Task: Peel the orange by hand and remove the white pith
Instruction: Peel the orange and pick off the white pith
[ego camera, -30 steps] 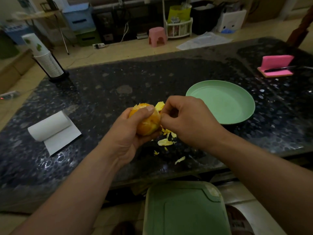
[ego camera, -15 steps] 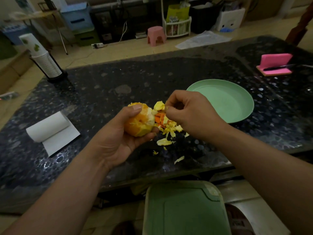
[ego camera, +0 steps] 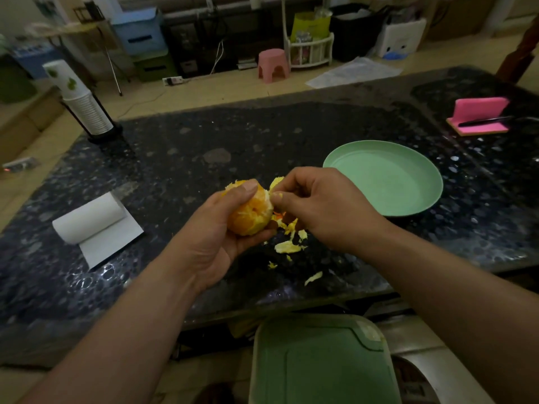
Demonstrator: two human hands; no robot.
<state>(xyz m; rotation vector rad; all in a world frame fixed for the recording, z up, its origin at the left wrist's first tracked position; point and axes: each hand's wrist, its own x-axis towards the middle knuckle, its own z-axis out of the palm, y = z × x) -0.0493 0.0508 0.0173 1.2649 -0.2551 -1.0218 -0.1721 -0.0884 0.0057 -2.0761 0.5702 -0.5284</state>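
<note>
one orange (ego camera: 252, 212), one plate (ego camera: 388, 182), perhaps six peel scraps (ego camera: 287, 246)

You won't find any text, brand or number here that you can read. The top cup of the cup stack (ego camera: 65, 78) at the bench (ego camera: 204, 132) corner carries green leaf prints (a pattern, not lettering). The white box (ego camera: 401, 39) on the floor shows blue marks too blurred to make out. The printed wrapper (ego camera: 414, 383) at the lower right is too dark to read.
</note>
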